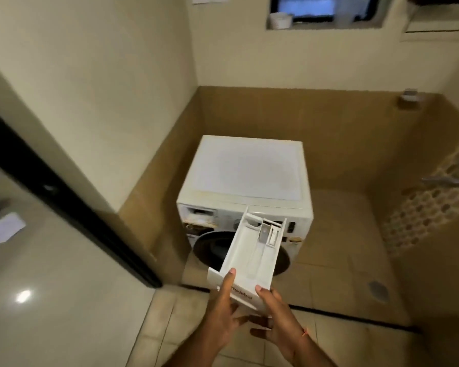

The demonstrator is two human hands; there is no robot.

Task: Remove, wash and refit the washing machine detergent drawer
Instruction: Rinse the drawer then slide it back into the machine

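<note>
- Both forearms cut off by the bottom edge; only the hands and wrists are seen.
- Left hand (224, 311) fingers hidden under the detergent drawer (252, 254); only the thumb is shown on top.
- Right hand (277, 317) palm partly covered by the drawer front.
- Lettering on the drawer front blurred and partly covered by the left thumb, not readable.
- Washing machine (245, 173) door and control panel partly blocked by the drawer.
- Empty drawer slot (199, 214) interior too blurred to be made out.
- Window (326, 9) cut off by the top edge.
- White object (280, 20) on the sill too blurred to be identified.
</note>
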